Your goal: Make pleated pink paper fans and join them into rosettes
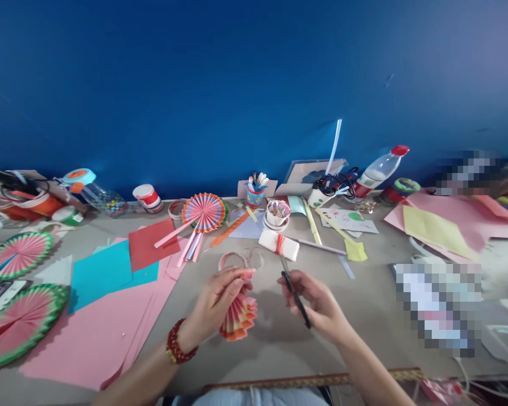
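Note:
My left hand [225, 290] pinches a pleated paper fan [239, 320], pink and cream with a zigzag orange edge, which hangs below the fingers. In my right hand [315, 299] is a pair of black-handled scissors [295, 298], the blades pointing up and away from me; a gap separates them from the fan. Just beyond the blades lies a white block wound with red thread [280, 245]. A roll of tape [232, 260] sits behind my left hand, partly hidden by it. Some red thread trails on the table near the roll.
Pink, blue and red paper sheets [105, 327] spread at the left, beside finished round fans [25, 321]. A round fan with paper strips [205, 213] lies further back. Cups [254, 196], a bottle [379, 169] and a jar [148, 197] line the blue wall. Blurred-out items lie at the right.

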{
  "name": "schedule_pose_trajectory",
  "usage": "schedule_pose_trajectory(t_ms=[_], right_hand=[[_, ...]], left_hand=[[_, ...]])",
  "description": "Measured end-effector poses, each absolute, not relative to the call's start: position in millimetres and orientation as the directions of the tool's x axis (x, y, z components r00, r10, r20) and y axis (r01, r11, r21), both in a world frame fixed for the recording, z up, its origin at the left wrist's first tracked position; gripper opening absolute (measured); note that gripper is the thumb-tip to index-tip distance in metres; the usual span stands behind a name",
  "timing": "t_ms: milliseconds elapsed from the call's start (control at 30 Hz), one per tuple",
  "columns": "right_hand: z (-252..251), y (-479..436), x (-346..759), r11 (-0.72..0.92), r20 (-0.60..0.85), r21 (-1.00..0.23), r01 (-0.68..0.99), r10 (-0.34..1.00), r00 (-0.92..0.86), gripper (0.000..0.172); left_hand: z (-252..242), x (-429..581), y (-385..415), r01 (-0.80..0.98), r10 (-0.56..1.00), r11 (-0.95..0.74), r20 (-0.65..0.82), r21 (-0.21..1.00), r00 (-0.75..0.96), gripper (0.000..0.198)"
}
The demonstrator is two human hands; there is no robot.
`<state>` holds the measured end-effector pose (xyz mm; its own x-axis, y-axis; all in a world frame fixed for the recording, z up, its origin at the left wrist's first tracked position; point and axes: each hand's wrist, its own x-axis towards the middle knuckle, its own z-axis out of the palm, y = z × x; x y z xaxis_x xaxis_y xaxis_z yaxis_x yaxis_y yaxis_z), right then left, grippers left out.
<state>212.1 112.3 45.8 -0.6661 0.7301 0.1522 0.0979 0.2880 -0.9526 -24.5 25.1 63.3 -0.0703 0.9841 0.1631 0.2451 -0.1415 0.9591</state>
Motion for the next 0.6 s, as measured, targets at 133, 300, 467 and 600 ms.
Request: schedule_pose_trajectory(t_ms=[133,300,467,600], right_hand=[[49,113,196,0.462,0.284,-0.882,0.089,0.674,-0.682,0.032],[47,116,204,0.704,0.43,-0.675,0.22,0.619,-0.657,0.02],[51,123,214,0.807,0.464,-0.515,0.287,0.545,-0.698,0.016],[56,125,213,0.836,0.469,-0.464,0.294,0.513,-0.718,0.016]], left_hand=[[60,-27,25,0.281,0.974,-0.191,0.216,0.94,-0.061,0.03],[52,-30,23,0.15,0.985,-0.132,0.147,0.98,-0.096,0.029],[49,-26,22,-0.13,0.993,-0.017,0.002,0.991,-0.117,0.028],[53,-24,24,-0.222,0.99,0.025,-0.054,0.975,-0.127,0.029]])
